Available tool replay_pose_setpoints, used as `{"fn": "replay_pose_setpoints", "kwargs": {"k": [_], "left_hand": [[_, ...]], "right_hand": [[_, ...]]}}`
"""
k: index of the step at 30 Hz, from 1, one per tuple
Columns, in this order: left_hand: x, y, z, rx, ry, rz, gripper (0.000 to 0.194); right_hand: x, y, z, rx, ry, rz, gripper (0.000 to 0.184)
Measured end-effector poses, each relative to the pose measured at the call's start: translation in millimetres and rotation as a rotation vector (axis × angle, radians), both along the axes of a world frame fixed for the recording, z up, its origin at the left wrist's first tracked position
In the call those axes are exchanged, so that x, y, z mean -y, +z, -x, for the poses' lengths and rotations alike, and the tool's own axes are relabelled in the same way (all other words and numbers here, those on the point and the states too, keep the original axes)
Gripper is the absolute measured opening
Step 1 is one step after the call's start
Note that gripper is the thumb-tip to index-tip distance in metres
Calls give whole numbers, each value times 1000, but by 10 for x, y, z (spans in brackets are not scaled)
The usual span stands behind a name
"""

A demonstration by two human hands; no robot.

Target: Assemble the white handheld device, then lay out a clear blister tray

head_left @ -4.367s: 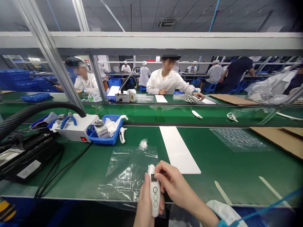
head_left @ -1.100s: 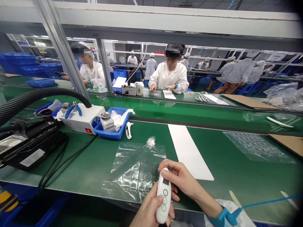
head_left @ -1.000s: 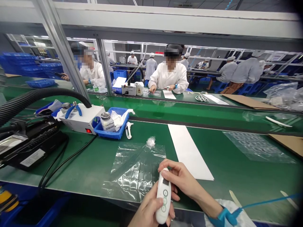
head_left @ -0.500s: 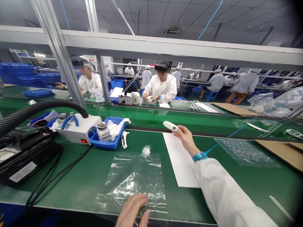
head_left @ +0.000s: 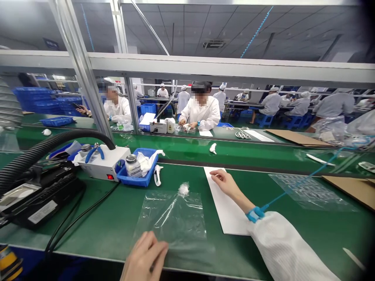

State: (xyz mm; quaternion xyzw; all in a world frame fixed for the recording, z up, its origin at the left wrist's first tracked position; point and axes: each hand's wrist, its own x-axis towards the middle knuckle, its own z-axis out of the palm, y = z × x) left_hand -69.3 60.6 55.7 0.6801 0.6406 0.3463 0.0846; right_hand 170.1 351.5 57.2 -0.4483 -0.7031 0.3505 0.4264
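My right hand point(head_left: 224, 181) reaches forward over the far end of a white paper strip point(head_left: 227, 208), fingers loosely apart and holding nothing. A blue wrist strap point(head_left: 255, 214) with a coiled cord sits on that wrist. Just beyond the hand, a small white handheld device point(head_left: 213, 148) lies on the moving green belt point(head_left: 263, 154). My left hand point(head_left: 145, 257) rests at the near table edge, fingers stretched out, touching the near edge of a clear plastic sheet point(head_left: 175, 216). A small crumpled plastic wad point(head_left: 183, 189) lies at the sheet's far end.
At left stand a blue tray point(head_left: 137, 173) with a jar and cloth, a white box with a red switch point(head_left: 102, 166), a black hose point(head_left: 43, 146) and a black machine point(head_left: 35, 195). A clear blister sheet point(head_left: 310, 191) and cardboard point(head_left: 351, 185) lie right. People in white coats work across the belt.
My right hand carried the white device from both hands out to the belt and let it go; it now hovers empty over the paper strip. My left hand dropped to the plastic sheet.
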Motion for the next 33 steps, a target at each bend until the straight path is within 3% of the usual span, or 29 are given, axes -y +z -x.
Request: {"fn": "replay_pose_setpoints", "kwargs": {"k": [2,5,8,10,12,15,17,20,24,27,30,33], "left_hand": [[-233,218,55,103,34,137,23],[-664,369,175,185,181,97,26],[-984,313,277,232,200,114,32],[-1046,222,305,272,164,145,46],[-992,136,302,282,133,161,55],[-798,47,244,256,133,166,53],[-663,7,163,318,129,188,61],[-513,-44,-16,525,51,224,77],[-420,-80,-211,705,-65,147,45],[-383,-51,-245,817,63,86,30],[-316,-2,-313,1128,160,69,25],[-196,5,-526,1394,48,207,32]], "right_hand": [[170,104,111,20,65,2,32],[470,270,296,49,136,-57,33],[713,334,469,210,329,-231,29],[774,283,572,344,463,-290,39],[765,191,674,363,480,-247,45],[781,88,842,261,380,-167,25],[913,79,946,217,354,-148,28],[1272,117,1011,93,424,-57,22],[1691,170,773,-220,505,211,9],[1880,181,420,-256,407,305,21],[2091,125,160,-146,327,282,37],[2312,17,126,-203,378,225,77]]}}
